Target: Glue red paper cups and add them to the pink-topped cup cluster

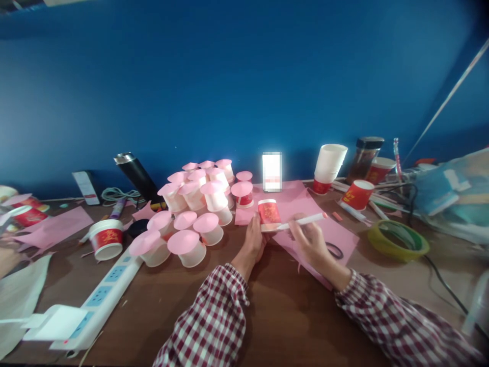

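Near the middle of the table, my left hand (250, 239) is closed around a red and white paper cup (269, 214). My right hand (310, 242) pinches a white marker-like pen (307, 220) with a reddish end. The pen's other end meets the lower edge of the cup; whether it touches I cannot tell. Pink paper sheets (292, 196) lie behind the cup and below my right hand. A black loop, perhaps a scissors handle (335, 250), shows beside my right wrist. Left of my hands stand several paper cups topped with pink paper discs (184, 242).
A white power strip (101, 295) lies at the left. Behind are a black flask (135, 173) and a lit phone (272, 172). Stacked cups (330, 163) and a yellow tape roll (397, 242) are at the right. Another person's hand (8, 255) shows at the left edge.
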{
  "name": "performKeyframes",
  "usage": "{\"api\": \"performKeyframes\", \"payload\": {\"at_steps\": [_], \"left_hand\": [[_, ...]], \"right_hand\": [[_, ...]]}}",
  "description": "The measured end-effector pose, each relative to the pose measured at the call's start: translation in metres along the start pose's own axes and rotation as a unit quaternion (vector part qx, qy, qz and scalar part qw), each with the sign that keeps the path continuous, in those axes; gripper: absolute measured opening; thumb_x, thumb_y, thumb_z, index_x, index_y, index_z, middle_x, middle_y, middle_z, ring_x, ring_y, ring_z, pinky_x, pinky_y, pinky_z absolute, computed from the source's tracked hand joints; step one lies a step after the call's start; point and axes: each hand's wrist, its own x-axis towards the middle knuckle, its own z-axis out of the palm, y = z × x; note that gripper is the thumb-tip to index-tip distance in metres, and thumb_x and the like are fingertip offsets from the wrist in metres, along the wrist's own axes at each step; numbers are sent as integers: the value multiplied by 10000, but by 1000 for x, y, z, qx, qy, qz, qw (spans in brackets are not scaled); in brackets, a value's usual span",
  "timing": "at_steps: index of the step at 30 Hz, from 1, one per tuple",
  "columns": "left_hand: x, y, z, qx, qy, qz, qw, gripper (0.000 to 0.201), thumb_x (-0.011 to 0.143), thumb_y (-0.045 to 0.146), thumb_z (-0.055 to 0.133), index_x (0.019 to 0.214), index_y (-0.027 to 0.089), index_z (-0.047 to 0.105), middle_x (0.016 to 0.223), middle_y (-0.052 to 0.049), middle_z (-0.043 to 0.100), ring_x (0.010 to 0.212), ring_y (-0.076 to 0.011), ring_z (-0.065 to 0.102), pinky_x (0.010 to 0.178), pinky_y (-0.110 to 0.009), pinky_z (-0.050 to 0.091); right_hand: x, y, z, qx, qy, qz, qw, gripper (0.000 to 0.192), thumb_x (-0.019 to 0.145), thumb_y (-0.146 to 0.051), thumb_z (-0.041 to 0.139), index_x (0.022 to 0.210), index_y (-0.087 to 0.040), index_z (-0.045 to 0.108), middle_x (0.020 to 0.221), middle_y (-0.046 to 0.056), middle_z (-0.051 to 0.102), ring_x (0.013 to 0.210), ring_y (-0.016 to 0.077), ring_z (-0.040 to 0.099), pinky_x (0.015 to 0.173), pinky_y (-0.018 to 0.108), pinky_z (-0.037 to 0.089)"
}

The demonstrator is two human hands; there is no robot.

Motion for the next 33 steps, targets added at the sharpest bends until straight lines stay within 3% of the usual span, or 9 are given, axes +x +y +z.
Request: {"api": "performKeyframes", "payload": {"at_steps": [6,11,20,28,33], "left_hand": [[0,1,1,3,-5,-1,1000,469,851,569,605,1022,133,606,971,-124,694,965,-259,676,883,-413,536],[0,1,1,6,-2,0,1000,467,827,577,635,1012,150,601,1054,-145,683,1022,-272,660,911,-419,528],[-1,-5,-4,7,-24,26,999,522,792,563,688,1115,168,574,1181,-139,648,1090,-284,638,993,-451,492],[-1,-3,-2,9,2,19,1000,569,756,601,701,1092,160,572,1235,-172,615,1097,-293,631,944,-440,529],[0,-4,-4,15,-11,19,1000,537,769,624,673,1034,163,596,1137,-137,659,1054,-276,645,930,-424,527]], "right_hand": [[0,-2,-1,13,-14,4,1000,262,956,-386,507,781,-193,541,663,-16,508,590,121,476,538,246,380],[1,-5,-1,4,-10,-3,1000,291,959,-358,487,718,-196,500,630,-26,476,570,111,456,531,239,366],[-1,-3,2,-31,-28,-6,999,259,950,-382,501,790,-189,565,669,3,543,598,133,507,540,243,403],[0,-5,-1,-26,7,-15,1000,282,951,-374,496,746,-187,546,622,-17,520,539,112,468,494,233,376],[-2,-1,3,8,35,-31,999,177,918,-345,570,859,-189,627,756,30,638,676,159,608,591,258,481]]}}
